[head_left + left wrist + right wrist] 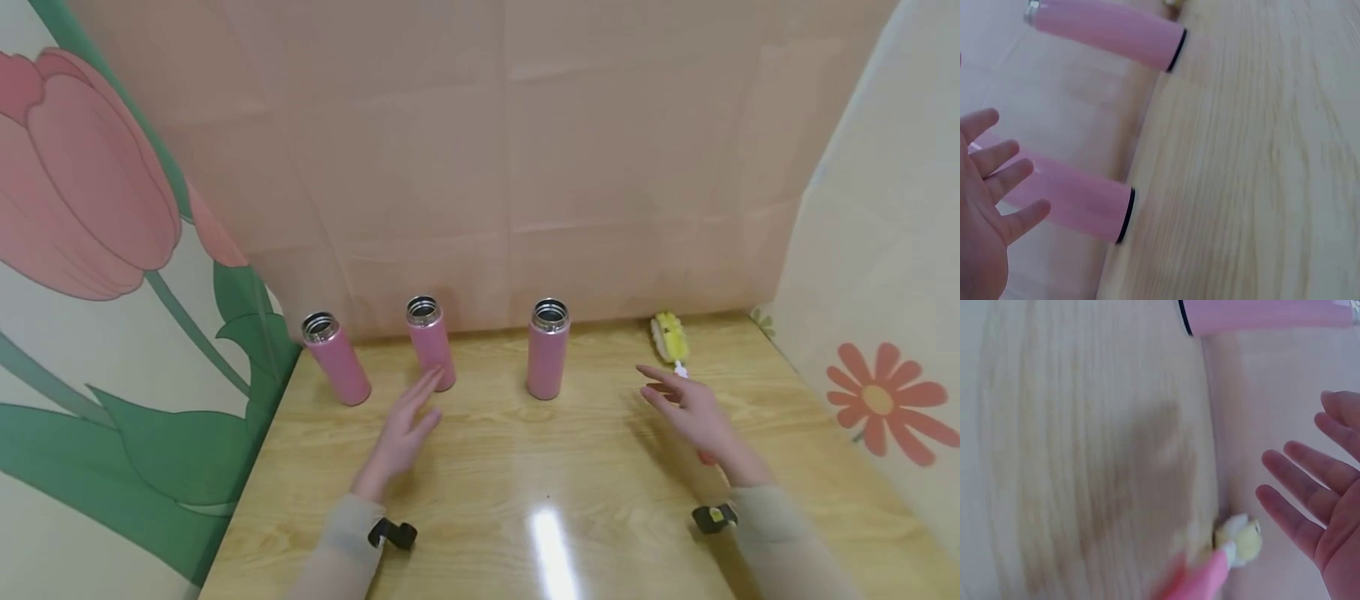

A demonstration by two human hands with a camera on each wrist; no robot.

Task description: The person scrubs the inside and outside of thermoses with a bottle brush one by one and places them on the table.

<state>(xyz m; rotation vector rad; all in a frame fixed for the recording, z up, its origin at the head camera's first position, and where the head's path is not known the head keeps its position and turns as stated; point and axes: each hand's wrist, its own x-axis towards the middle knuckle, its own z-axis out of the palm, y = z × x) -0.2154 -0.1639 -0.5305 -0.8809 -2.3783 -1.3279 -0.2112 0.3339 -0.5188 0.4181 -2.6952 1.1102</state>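
Note:
Three pink lidless insulated bottles with steel necks stand in a row at the back of the table. My left hand (pixel 397 437) reaches toward the middle bottle (pixel 431 346), its fingers spread and overlapping that bottle's lower part. In the left wrist view the same bottle (pixel 1085 203) shows behind the fingertips. The left bottle (pixel 337 362) and the right bottle (pixel 547 358) stand apart from both hands. Over the handle of a yellow-and-white fluffy bottle brush (pixel 671 337) hovers my right hand (pixel 697 417), holding nothing. The brush's pink handle (pixel 1204 581) shows in the right wrist view.
The wooden table (pixel 480 483) meets a pinkish hanging sheet (pixel 480 167) right behind the bottles. A tulip-printed panel (pixel 90 275) borders the left side, and a flower-printed one (pixel 877 300) the right. Each wrist wears a small black camera.

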